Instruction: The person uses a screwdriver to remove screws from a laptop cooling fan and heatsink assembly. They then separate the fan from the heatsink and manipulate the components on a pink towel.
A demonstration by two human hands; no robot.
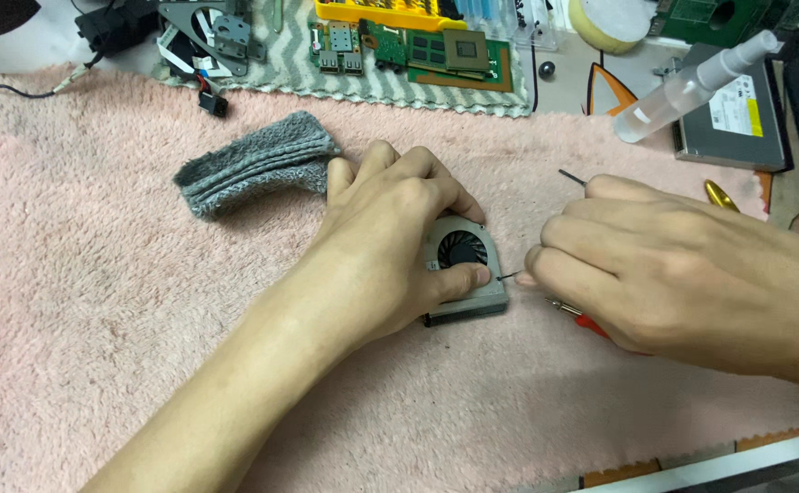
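Note:
A small grey laptop cooling fan (pixel 465 274) with black blades lies on a pink fluffy towel (pixel 98 301). My left hand (pixel 390 228) presses down on the fan, thumb along its front edge and fingers over its back. My right hand (pixel 655 265) pinches a thin metal tool (pixel 511 274) whose tip points at the fan's right edge. A red-handled screwdriver (pixel 582 319) lies partly hidden under my right hand. Another thin dark rod (pixel 573 177) sticks out behind my right knuckles.
A folded grey cloth (pixel 253 169) lies left of my hand. At the back are circuit boards (pixel 436 50) on a zigzag mat, a metal bracket (pixel 208 36), a tape roll (pixel 609 20), a clear spray bottle (pixel 691 87) and a flat optical drive (pixel 737 119).

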